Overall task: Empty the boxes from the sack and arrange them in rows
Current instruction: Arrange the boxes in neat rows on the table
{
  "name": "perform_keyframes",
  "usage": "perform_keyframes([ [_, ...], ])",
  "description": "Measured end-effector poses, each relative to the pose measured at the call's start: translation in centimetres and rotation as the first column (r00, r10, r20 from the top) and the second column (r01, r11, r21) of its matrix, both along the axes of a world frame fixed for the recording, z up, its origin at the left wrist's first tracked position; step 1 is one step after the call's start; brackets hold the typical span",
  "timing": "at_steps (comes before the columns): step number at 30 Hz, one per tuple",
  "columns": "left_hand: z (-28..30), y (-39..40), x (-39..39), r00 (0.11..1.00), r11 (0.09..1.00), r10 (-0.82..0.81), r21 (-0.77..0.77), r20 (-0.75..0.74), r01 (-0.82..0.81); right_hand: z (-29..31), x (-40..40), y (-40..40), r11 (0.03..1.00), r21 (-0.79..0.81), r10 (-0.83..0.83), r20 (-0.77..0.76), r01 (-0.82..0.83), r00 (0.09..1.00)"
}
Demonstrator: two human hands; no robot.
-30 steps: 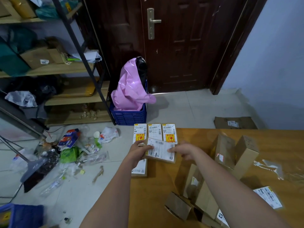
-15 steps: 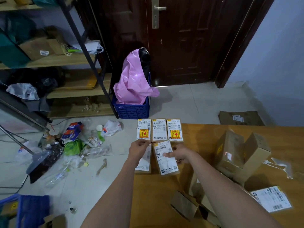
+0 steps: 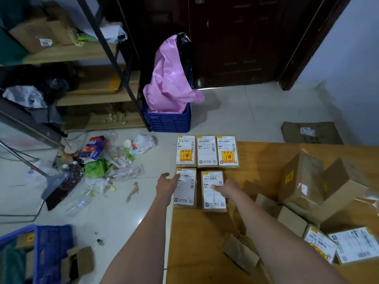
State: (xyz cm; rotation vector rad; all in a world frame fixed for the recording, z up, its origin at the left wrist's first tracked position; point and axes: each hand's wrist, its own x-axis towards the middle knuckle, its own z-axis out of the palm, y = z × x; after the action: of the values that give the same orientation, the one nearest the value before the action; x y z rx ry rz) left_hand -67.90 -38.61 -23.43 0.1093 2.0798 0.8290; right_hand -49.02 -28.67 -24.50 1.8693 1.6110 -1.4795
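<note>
Three labelled cardboard boxes (image 3: 207,151) lie side by side in a row at the far left corner of the wooden table (image 3: 258,160). Below them lie two more. My left hand (image 3: 167,184) touches the left edge of the left box (image 3: 185,193) with fingers spread. My right hand (image 3: 226,189) rests on the right side of the second box (image 3: 213,196), thumb on its label. A loose heap of brown boxes (image 3: 320,187) lies on the table to the right. No sack is clearly in view.
A blue crate (image 3: 168,119) holding a pink plastic bag (image 3: 170,78) stands on the floor past the table. Rubbish (image 3: 98,162) litters the tiles at left, beside wooden shelves (image 3: 67,54). Another blue crate (image 3: 47,251) sits at bottom left. Flat cardboard (image 3: 311,132) lies by the wall.
The box held across both hands a second ago has been turned lengthwise and laid flat as the second box of the lower row. The camera view has tilted down.
</note>
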Motion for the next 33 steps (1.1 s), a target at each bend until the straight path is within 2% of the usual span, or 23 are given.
perform_keyframes([
  [8, -2.0, 0.2, -0.4, 0.985, 0.997, -0.004, -0.073, 0.173, 0.017, 0.8, -1.0, 0.6, 1.000, 0.007, -0.008, -0.018, 0.008, 1.000],
  [17, -1.8, 0.3, -0.5, 0.979, 1.000, -0.002, -0.027, 0.203, 0.007, 1.2, -1.8, 0.4, 0.999, -0.044, -0.015, -0.030, 0.014, 0.999],
  [28, -1.7, 0.4, -0.2, 0.985, 0.999, -0.014, -0.043, 0.172, 0.022, 1.2, -2.2, 0.5, 0.999, -0.001, 0.047, -0.026, -0.047, 0.999],
  [33, -1.5, 0.5, 0.1, 0.989, 0.999, -0.013, -0.036, 0.145, 0.018, 1.7, -2.0, 0.3, 1.000, -0.017, 0.014, -0.068, -0.015, 0.998],
])
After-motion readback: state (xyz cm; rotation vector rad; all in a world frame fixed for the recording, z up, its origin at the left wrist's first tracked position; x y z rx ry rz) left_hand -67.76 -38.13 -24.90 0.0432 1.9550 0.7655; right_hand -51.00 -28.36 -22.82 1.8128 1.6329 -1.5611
